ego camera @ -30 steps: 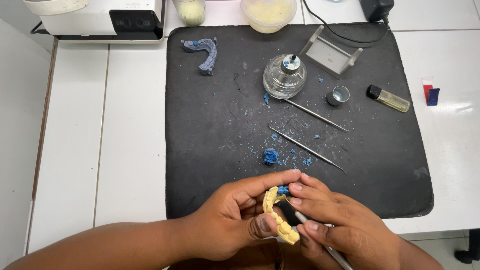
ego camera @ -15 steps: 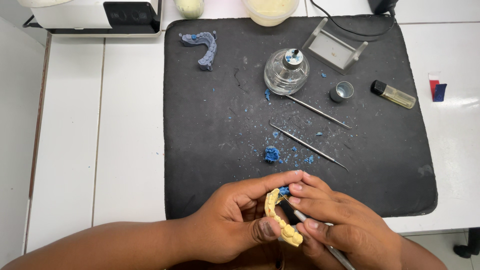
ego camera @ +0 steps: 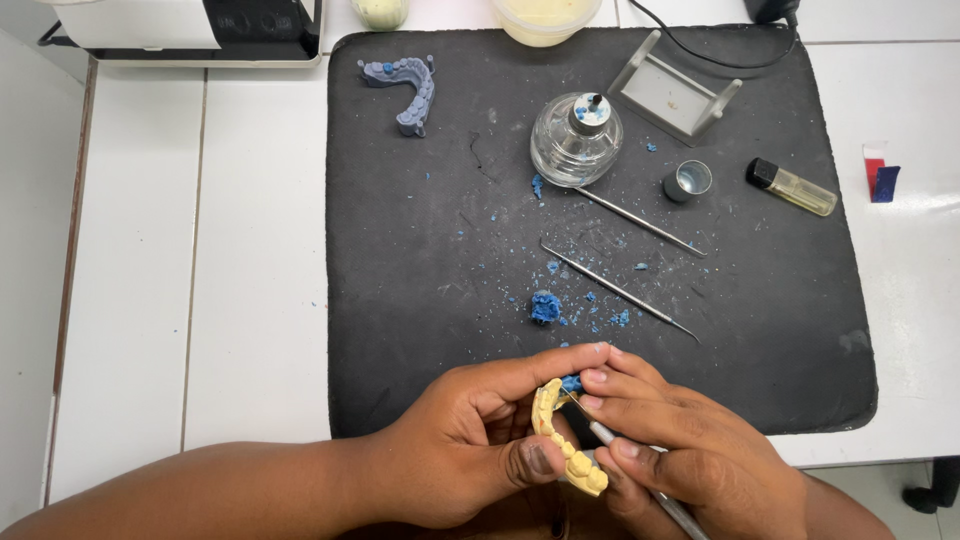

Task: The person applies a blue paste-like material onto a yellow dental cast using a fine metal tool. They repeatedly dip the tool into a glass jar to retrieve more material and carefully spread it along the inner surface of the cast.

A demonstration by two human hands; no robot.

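Holding the yellow cast [ego camera: 562, 452] at the near edge of the black mat [ego camera: 420, 260], your left hand [ego camera: 470, 450] had its fingers curled around it, thumb pressed on the lower teeth and fingertips meeting above the arch. Your right hand [ego camera: 690, 460] pinched a thin metal tool [ego camera: 640, 475] like a pen, fingers closed narrow on its shaft, the tip lying against the inside of the cast beside a small dab of blue wax [ego camera: 571, 383]. Both hands touched each other over the cast, just past the mat's front border.

Farther out on the mat you had a lump of blue wax [ego camera: 545, 307] with crumbs scattered around it. Two slim probes [ego camera: 620, 290] lay slanted near the middle, well apart from your hands. Behind them stood a glass burner [ego camera: 576, 140], upright, with a small metal cap [ego camera: 688, 181] and a yellow lighter [ego camera: 792, 187] to its right. A grey stand [ego camera: 676, 95] sat at the mat's far edge. A grey-blue cast [ego camera: 405, 85] rested at the far left corner of the mat. A white machine [ego camera: 190, 25] and a pale tub [ego camera: 545, 18] sat on the white table [ego camera: 200, 250] beyond the mat.
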